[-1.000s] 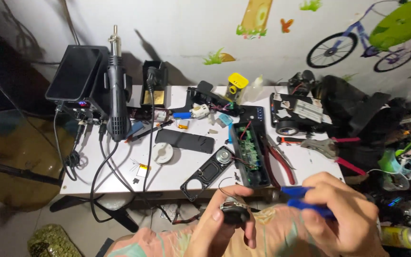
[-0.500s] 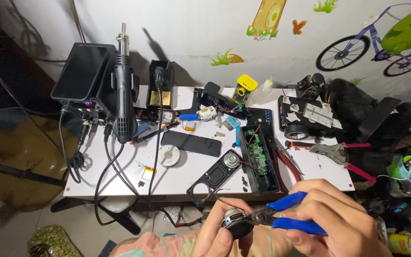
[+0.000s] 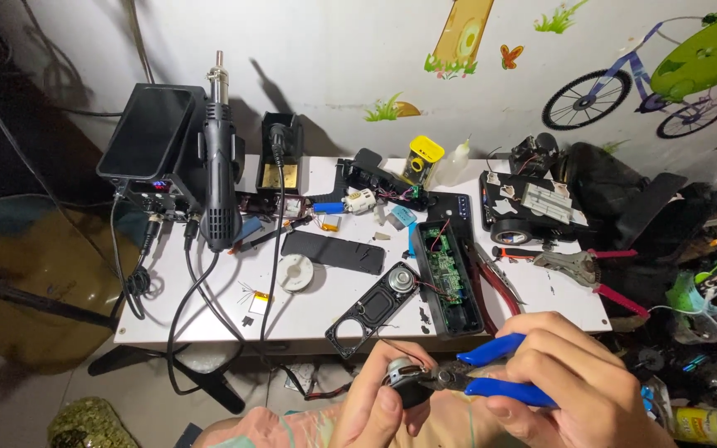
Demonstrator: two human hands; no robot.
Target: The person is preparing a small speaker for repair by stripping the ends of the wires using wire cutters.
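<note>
My left hand pinches a small round speaker driver just below the table's front edge. Blue-handled cutting pliers sit in my right hand, and their jaws touch the driver's right side. Thin wires run from the driver up toward the open black speaker housing with a green circuit board inside. A black speaker front panel with one driver still in it lies beside the housing.
On the white table: a hot-air rework station with its black handpiece, a solder spool, a flat black panel, red-handled pliers, a yellow-capped jar, small parts. Cables hang off the front left. Clutter fills the right.
Both hands have moved slightly up and right with the driver. The pliers' jaws are now closed in against the driver's side.
</note>
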